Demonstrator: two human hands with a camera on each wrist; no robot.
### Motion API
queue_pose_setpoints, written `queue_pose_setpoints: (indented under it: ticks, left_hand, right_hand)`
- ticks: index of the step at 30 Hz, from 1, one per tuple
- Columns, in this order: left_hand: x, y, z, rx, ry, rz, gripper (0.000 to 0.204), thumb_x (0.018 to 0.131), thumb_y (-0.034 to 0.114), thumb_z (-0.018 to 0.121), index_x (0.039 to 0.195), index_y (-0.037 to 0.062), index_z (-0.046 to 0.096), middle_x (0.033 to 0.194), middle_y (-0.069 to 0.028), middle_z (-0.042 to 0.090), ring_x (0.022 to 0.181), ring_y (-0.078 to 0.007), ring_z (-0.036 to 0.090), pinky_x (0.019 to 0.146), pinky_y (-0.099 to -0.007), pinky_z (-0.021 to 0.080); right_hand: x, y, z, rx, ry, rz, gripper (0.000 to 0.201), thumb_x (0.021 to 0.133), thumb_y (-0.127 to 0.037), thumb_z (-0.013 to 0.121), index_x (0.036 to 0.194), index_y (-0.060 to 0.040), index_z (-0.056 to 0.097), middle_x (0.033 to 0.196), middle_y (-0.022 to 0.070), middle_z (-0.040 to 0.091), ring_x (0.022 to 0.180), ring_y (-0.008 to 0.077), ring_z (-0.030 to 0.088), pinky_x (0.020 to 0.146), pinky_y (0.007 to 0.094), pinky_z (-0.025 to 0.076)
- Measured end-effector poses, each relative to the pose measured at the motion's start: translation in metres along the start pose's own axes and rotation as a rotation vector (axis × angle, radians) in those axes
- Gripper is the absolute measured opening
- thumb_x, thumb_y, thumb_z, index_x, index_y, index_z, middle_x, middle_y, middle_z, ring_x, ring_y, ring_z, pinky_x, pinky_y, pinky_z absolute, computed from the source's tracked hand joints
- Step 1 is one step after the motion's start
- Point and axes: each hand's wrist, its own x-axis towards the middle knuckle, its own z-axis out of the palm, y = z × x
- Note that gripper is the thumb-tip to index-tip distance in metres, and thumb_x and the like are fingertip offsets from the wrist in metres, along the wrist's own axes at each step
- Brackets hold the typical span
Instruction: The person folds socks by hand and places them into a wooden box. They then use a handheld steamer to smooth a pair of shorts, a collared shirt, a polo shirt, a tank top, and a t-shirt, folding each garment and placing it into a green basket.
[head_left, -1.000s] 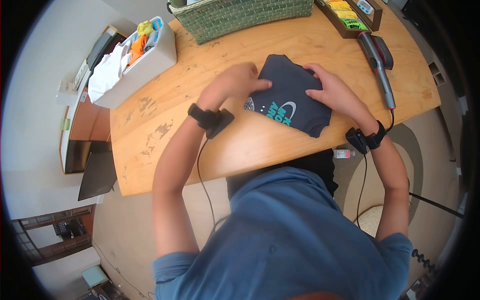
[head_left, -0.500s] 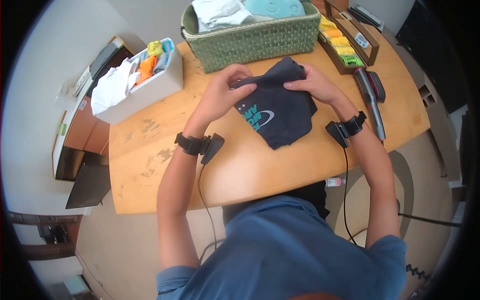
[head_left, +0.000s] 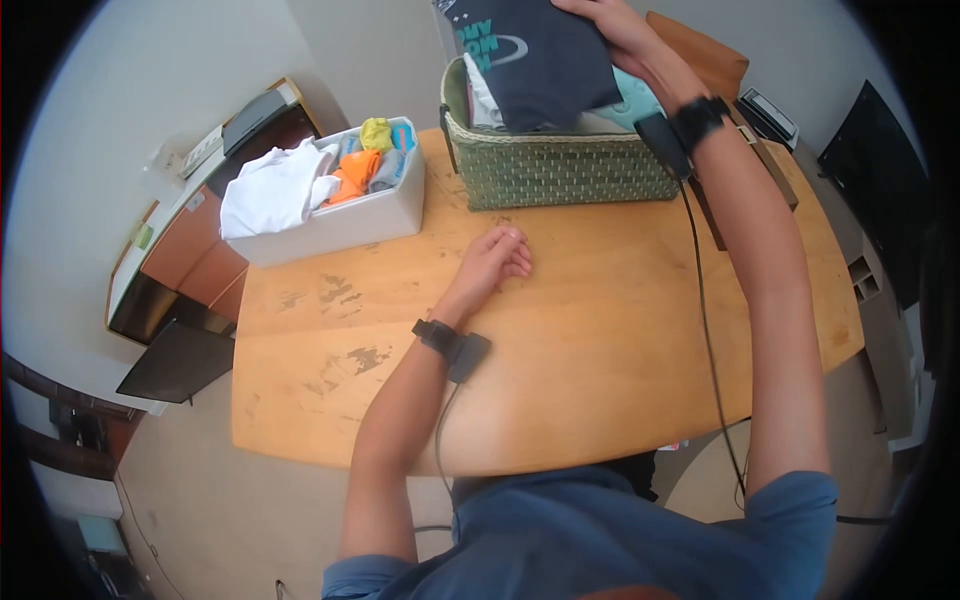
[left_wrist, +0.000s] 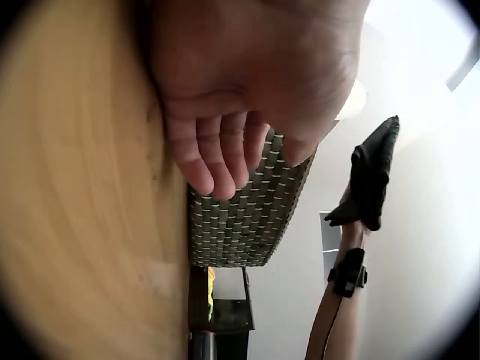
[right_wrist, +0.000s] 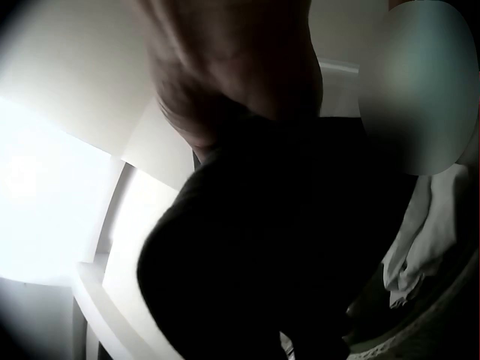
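Note:
My right hand [head_left: 622, 32] is raised at the back of the table, gripping a folded dark garment [head_left: 548, 72] with teal lettering and a ring print. The garment hangs over the opening of a green woven basket [head_left: 560, 170]. In the right wrist view the fingers are hidden behind the dark cloth [right_wrist: 255, 240]. White cloth [head_left: 483, 98] and a mint-coloured item [head_left: 636, 98] show inside the basket. On the tabletop in front of it, my left hand [head_left: 488, 264] rests empty, its fingers loosely curled.
Left of the basket stands a white bin [head_left: 395, 215] holding a white garment [head_left: 268, 192], an orange cloth [head_left: 354, 176] and other small pieces. A brown box [head_left: 782, 182] sits partly behind my right forearm. A cable [head_left: 708, 330] runs down from the right wrist camera.
Both hands held the garment over the table earlier; now the left has let go and rests on the table. The right has carried the garment up and back, over the basket.

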Motion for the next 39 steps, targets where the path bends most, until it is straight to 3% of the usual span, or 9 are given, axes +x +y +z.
queue_pose_setpoints:
  ticks: [3,6,10,12,20,28,31,33,39]
  left_hand:
    - [0.002,0.002,-0.003,-0.007,0.005,-0.004,0.022,0.104,0.025,0.049,0.104,0.0052,0.058,0.087,-0.0062,0.064,0.076,-0.0147,0.064,0.07,-0.0289,0.054]
    - [-0.001,0.001,-0.005,-0.026,-0.001,-0.016,0.021,0.104,0.024,0.05,0.104,0.0053,0.058,0.087,-0.0058,0.064,0.076,-0.0142,0.063,0.07,-0.0285,0.054]
    - [-0.002,0.006,0.003,0.007,0.066,-0.065,0.021,0.103,0.023,0.052,0.103,0.0037,0.058,0.088,-0.0058,0.063,0.077,-0.0134,0.063,0.071,-0.0263,0.053]
    - [-0.002,0.007,0.009,0.034,0.065,-0.045,0.02,0.103,0.022,0.052,0.103,0.0038,0.059,0.089,-0.0055,0.063,0.078,-0.0134,0.063,0.072,-0.0263,0.053]
    - [-0.007,0.005,0.007,0.091,0.027,-0.023,0.013,0.102,0.018,0.054,0.103,0.0058,0.058,0.089,-0.0039,0.063,0.078,-0.0144,0.062,0.074,-0.0274,0.051]
    - [-0.012,0.011,0.027,0.372,0.101,-0.032,0.01,0.098,0.013,0.058,0.104,0.0049,0.06,0.093,-0.0034,0.064,0.083,-0.0127,0.063,0.077,-0.0254,0.051]
    - [-0.028,0.023,0.092,0.7,-0.092,0.103,0.021,0.091,0.011,0.067,0.11,0.0025,0.06,0.099,-0.0046,0.065,0.092,-0.0143,0.064,0.082,-0.0269,0.052]
    - [-0.042,0.027,0.15,0.932,-0.295,0.36,0.039,0.082,0.011,0.076,0.116,0.0015,0.059,0.113,-0.0092,0.062,0.107,-0.0206,0.061,0.094,-0.0331,0.05]
    - [-0.068,-0.02,0.259,1.046,-0.865,0.624,0.064,0.068,0.016,0.082,0.125,0.0029,0.054,0.137,-0.0189,0.048,0.133,-0.0367,0.041,0.114,-0.0483,0.032]
  right_hand:
    - [0.07,0.057,-0.059,-0.695,0.103,-0.386,0.038,0.09,-0.015,0.067,0.122,0.0032,0.056,0.109,0.0111,0.067,0.094,0.0166,0.064,0.082,0.0302,0.053]
    - [0.002,0.052,-0.01,-0.704,0.22,-0.253,0.033,0.087,-0.013,0.069,0.113,0.0046,0.06,0.101,0.0093,0.068,0.085,0.0148,0.064,0.075,0.0297,0.053]
    - [-0.149,0.067,0.055,-0.279,-0.247,0.175,0.024,0.099,-0.024,0.059,0.111,-0.003,0.063,0.092,0.005,0.068,0.08,0.0119,0.066,0.071,0.0265,0.054]
    - [-0.198,0.084,0.067,-0.098,-0.336,0.168,0.023,0.101,-0.024,0.056,0.107,-0.0029,0.062,0.088,0.0045,0.067,0.075,0.0117,0.064,0.069,0.0269,0.054]
    - [-0.208,0.163,0.001,0.777,0.153,0.442,0.018,0.1,-0.025,0.056,0.093,-0.0096,0.062,0.076,-0.0014,0.06,0.063,0.0115,0.051,0.055,0.0245,0.041]
    - [-0.217,0.187,-0.058,1.074,0.302,0.358,0.024,0.095,-0.023,0.062,0.076,-0.0125,0.054,0.061,-0.0035,0.043,0.054,0.0104,0.04,0.05,0.0236,0.035]
    - [-0.217,0.191,-0.074,1.162,0.358,0.27,0.023,0.095,-0.021,0.061,0.076,-0.0116,0.053,0.063,-0.0031,0.043,0.055,0.0107,0.04,0.05,0.024,0.035]
    - [-0.218,0.202,-0.09,1.229,0.422,0.244,0.021,0.096,-0.019,0.059,0.078,-0.0095,0.053,0.065,-0.0023,0.042,0.057,0.0113,0.041,0.053,0.0244,0.036]
    - [-0.22,0.212,-0.1,1.242,0.441,0.181,0.019,0.096,-0.019,0.059,0.083,-0.0074,0.052,0.07,0.0014,0.046,0.062,0.0142,0.045,0.058,0.0277,0.04]
